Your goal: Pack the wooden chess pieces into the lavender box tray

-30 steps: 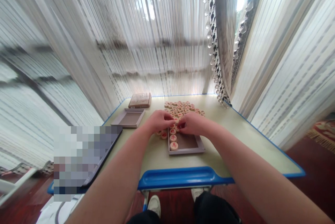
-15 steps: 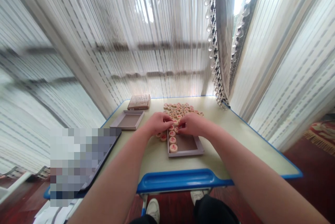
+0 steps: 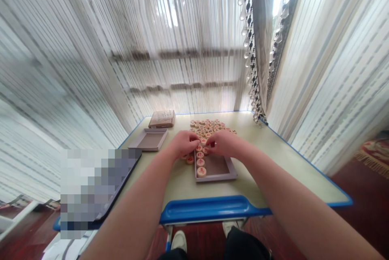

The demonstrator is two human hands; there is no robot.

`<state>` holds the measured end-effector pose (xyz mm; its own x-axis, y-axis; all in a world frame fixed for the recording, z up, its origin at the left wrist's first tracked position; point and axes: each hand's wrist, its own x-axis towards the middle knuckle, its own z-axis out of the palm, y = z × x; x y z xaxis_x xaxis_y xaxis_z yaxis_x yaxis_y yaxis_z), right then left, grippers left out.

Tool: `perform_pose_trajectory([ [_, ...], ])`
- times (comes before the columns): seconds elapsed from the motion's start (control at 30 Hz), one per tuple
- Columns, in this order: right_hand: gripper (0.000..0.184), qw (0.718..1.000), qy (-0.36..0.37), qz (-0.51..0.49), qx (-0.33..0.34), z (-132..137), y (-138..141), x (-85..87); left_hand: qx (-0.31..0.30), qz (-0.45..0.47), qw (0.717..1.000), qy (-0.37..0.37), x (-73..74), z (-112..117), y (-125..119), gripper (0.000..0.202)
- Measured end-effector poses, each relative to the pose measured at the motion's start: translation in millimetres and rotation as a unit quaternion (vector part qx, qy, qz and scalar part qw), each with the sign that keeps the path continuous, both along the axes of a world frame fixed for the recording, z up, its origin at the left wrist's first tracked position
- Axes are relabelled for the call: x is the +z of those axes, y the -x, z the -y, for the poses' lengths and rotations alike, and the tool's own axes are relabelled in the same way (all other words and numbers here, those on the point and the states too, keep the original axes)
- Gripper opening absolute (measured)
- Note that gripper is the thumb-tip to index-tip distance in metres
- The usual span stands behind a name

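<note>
round game pieces (image 3: 200,162) with red characters sit in a row against the left wall of a shallow box (image 3: 217,178) on the bench (image 3: 176,183), the row's long axis running away from me. over to my left a second shallow box (image 3: 147,140) lies open, well apart from my hands. next comes my left hand (image 3: 184,143), fingers bent and drawn close together at the row's far end; i cannot tell whether that grip is clamped on a piece or only resting against one. just outside the nearer box's left wall lie a couple of loose pieces (image 3: 190,160). then come the row itself and, beyond it, a heap of pieces (image 3: 208,126) that my hands partly hide. just right of the row lies one more piece (image 3: 205,151), the one i judge matters now. my right hand (image 3: 223,142), reaching in from the right, is nearer to it: the piece lies leftward of that hand, between it and the row. whether finger and thumb pinch it or only rest beside it, i cannot tell.
</note>
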<state>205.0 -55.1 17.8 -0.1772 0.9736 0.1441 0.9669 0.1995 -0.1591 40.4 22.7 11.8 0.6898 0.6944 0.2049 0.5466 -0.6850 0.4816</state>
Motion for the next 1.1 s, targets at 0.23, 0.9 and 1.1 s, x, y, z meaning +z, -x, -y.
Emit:
perform_pose_trajectory([
  [0.23,0.02,0.999,0.011,-0.021,0.022,-0.9,0.6,-3.2,0.009,-0.008,1.0,-0.002,3.1,1.9,-0.4,0.025],
  [0.9,0.033,0.984,-0.055,-0.032,-0.164,-21.2,-38.5,-8.3,0.098,0.018,0.992,-0.073,-8.6,-15.9,2.5,0.043],
  [1.1,0.023,0.995,-0.012,-0.079,-0.052,-15.1,-24.1,-7.8,0.105,0.023,0.994,-0.032,-12.5,-18.8,2.1,0.039],
])
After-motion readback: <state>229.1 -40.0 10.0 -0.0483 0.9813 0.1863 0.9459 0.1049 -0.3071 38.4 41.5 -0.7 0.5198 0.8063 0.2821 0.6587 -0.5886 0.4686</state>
